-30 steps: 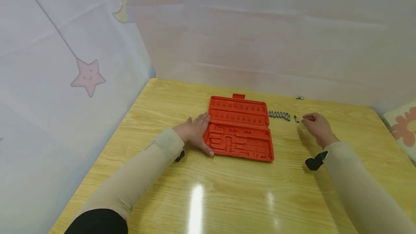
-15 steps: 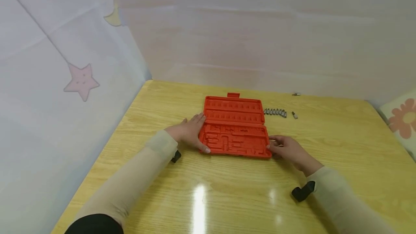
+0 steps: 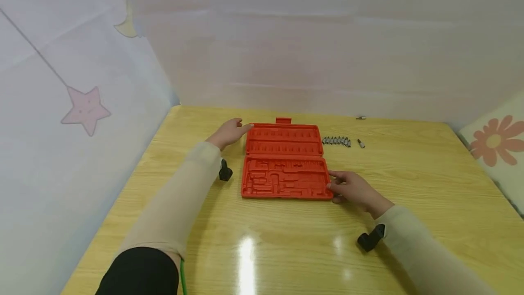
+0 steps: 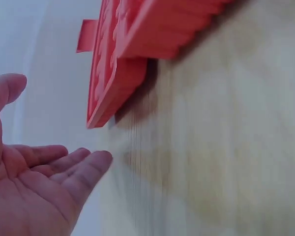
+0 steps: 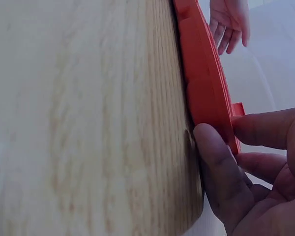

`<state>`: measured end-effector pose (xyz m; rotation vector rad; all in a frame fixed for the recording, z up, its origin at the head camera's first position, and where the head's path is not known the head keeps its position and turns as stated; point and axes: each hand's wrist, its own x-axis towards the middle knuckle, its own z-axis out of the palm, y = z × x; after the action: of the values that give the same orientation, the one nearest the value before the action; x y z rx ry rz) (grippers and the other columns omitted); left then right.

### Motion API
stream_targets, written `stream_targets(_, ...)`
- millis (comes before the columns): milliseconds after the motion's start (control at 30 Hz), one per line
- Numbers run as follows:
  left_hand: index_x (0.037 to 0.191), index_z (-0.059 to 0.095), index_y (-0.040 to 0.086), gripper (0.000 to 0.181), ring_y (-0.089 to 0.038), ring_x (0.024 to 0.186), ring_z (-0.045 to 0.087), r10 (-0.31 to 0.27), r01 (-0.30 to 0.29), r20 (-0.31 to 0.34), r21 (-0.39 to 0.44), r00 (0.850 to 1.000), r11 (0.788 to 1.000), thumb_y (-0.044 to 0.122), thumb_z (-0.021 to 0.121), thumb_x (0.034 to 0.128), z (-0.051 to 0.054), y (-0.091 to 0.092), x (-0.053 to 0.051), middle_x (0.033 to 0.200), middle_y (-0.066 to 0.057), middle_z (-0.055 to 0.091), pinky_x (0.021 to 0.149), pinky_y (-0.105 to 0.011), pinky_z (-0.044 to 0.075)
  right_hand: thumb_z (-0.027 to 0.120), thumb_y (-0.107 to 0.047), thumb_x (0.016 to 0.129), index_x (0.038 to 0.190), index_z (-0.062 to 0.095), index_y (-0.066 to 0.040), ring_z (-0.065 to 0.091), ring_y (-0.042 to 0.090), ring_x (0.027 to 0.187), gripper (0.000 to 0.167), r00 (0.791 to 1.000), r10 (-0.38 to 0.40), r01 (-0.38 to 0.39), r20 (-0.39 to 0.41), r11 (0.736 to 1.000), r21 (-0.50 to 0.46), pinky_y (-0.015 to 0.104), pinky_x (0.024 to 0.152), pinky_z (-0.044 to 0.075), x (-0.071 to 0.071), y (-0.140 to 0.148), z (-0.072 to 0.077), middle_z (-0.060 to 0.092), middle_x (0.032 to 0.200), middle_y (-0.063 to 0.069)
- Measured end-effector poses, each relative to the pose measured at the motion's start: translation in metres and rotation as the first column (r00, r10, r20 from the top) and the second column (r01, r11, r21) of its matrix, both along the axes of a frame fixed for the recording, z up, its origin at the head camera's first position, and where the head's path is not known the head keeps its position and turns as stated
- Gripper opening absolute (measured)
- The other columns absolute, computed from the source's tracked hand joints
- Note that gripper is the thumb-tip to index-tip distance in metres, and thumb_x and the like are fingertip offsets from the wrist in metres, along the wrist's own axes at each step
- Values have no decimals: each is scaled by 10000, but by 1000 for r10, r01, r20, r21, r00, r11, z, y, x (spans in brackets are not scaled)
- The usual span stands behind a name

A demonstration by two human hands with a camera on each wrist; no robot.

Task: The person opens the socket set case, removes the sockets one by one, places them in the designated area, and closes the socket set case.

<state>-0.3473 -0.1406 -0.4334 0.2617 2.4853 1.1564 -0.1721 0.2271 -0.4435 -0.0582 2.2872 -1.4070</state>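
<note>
A red plastic tool case (image 3: 286,177) lies unfolded on the wooden table, its moulded slots facing up and its latch tab at the back. At its front right corner my right hand (image 3: 355,190) pinches the edge. The right wrist view shows thumb and fingers on either side of the case's (image 5: 201,88) red wall. My left hand (image 3: 227,134) is by the back left corner, fingers extended. In the left wrist view there is a gap between this hand (image 4: 44,182) and the case (image 4: 162,32), and it holds nothing.
A row of several small metal bit sockets (image 3: 336,141) stands right of the case. One loose bit socket (image 3: 361,143) lies beyond the row, another (image 3: 360,117) near the back edge. A cloth-covered wall (image 3: 262,58) borders the table (image 3: 204,240) behind and at left.
My right hand came from beside the loose bit socket to the case's front right corner and took hold of it. The left hand left the case's left side and moved toward its back corner.
</note>
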Motion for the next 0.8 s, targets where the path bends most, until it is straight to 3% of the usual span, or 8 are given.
stream_targets(133,1651,189,29,827,-369,1528,251,-13,13,47,7,999,1000,555,453,1071,-3,14,-10,1689,-177,220,1198,-545,272,575,-52,1060,1559,288,139,689,196,757,607,1000,-27,27,5,1000,11,325,691,600,1,-3,-1,624,1071,186)
stream_targets(300,1650,210,40,785,-351,1529,256,-22,22,48,16,999,1000,508,475,1078,5,27,-13,1688,-157,233,1201,-522,278,577,-43,1049,1550,334,128,685,188,760,581,997,-59,62,-42,996,62,336,696,607,-1,-8,-3,627,1097,206)
stream_targets(400,1654,186,41,798,-358,1532,246,-2,0,35,66,999,998,490,501,1074,14,32,-17,1695,-161,205,1204,-526,270,561,-43,1045,1550,354,112,674,174,739,567,993,-89,98,-83,989,109,338,686,606,-6,-10,-2,614,1120,221)
stream_targets(500,1664,158,68,827,-378,1523,259,37,-48,77,146,996,988,499,526,1061,17,36,-23,1708,-147,163,1208,-560,239,545,-48,1053,1558,347,102,670,168,718,562,989,-109,121,-99,985,127,331,686,602,-12,-10,-1,607,1138,230)
stream_targets(633,1673,132,100,847,-369,1535,228,70,-96,139,192,988,977,507,539,1052,10,38,-26,1719,-119,131,1210,-575,221,540,-38,1051,1556,352,102,671,162,719,556,989,-115,126,-87,985,122,315,685,600,-17,-9,0,611,1123,220)
stream_targets(800,1674,117,99,831,-350,1555,175,69,-88,153,124,986,988,495,515,1062,0,39,-27,1722,-114,124,1205,-555,254,529,-15,1029,1550,363,105,648,159,736,560,990,-118,125,-71,986,110,313,670,600,-17,-13,0,618,1058,195)
